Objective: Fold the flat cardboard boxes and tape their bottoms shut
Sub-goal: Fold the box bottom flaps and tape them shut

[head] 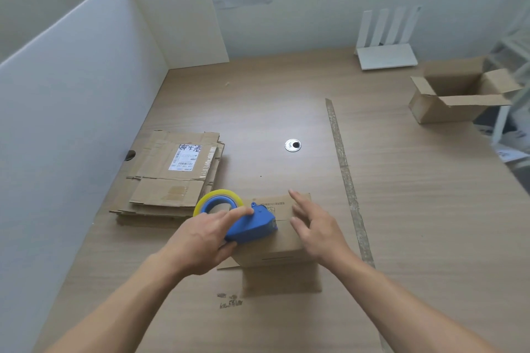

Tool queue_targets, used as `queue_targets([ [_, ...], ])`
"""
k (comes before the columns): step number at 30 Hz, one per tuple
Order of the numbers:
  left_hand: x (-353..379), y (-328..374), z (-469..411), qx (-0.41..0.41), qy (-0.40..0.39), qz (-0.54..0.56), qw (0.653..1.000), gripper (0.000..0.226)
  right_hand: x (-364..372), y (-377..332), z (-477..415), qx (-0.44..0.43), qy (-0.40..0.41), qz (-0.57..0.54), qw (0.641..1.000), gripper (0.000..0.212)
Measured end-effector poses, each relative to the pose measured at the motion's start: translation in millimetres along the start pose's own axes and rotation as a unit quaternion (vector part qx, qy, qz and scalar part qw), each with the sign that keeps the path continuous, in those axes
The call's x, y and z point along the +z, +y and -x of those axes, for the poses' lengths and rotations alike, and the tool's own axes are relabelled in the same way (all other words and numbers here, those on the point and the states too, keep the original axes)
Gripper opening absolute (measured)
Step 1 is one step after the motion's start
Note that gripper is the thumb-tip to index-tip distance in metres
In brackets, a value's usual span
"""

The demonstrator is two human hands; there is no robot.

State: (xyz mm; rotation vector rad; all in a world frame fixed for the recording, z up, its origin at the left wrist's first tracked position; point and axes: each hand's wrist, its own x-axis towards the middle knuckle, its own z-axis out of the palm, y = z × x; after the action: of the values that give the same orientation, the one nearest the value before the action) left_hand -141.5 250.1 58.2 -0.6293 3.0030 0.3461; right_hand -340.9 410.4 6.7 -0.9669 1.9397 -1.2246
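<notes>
Left grip (200,238) curled round the blue tape dispenser (252,226), nose on the upturned box (282,246); right grip (312,226) spread flat over its top. Taping step; tape start probably stuck down, hard to see. Next: drag along the seam, box held still. Box sits on the tabletop (401,209), under both grips.

Left hand (202,241) grips blue tape dispenser (252,225) on upturned box (279,241); right hand (318,228) rests open on box. Flat cardboard stack (172,178) lies left.
</notes>
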Motion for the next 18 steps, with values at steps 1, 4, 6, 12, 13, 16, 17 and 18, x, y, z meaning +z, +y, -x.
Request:
queue_targets([
  [1,0.0,-0.1,-1.5,-0.004,-0.002,-0.002,1.0,0.069,-1.5,-0.5,-1.2,0.001,0.004,-0.015,1.0,0.058],
  [4,1.4,-0.8,-3.6,-0.009,0.003,-0.012,1.0,0.069,-8.8,-0.3,-4.8,-0.002,-0.001,-0.029,1.0,0.057],
  [6,2.8,0.0,-5.1,-0.001,0.004,-0.018,1.0,0.069,-12.8,2.6,-6.6,-0.023,-0.036,0.029,0.999,0.058],
  [12,3.7,8.0,-19.7,0.036,0.01,-0.038,0.999,0.071,-12.5,1.6,-16.7,-0.065,-0.053,0.145,0.986,0.05],
  [13,3.8,8.0,-20.6,0.039,0.013,-0.037,0.998,0.072,-12.7,1.2,-18.3,-0.07,-0.052,0.153,0.984,0.046],
  [16,4.0,6.8,-20.5,0.057,0.016,-0.049,0.997,0.076,-16.0,3.3,-21.9,-0.069,-0.053,0.135,0.987,0.037],
  [17,4.4,6.4,-20.5,0.062,0.019,-0.059,0.996,0.078,-17.8,3.3,-22.8,-0.07,-0.052,0.126,0.988,0.036],
  [18,4.7,6.0,-20.8,0.065,0.024,-0.066,0.995,0.08,-18.8,2.9,-23.7,-0.07,-0.05,0.124,0.989,0.036],
])
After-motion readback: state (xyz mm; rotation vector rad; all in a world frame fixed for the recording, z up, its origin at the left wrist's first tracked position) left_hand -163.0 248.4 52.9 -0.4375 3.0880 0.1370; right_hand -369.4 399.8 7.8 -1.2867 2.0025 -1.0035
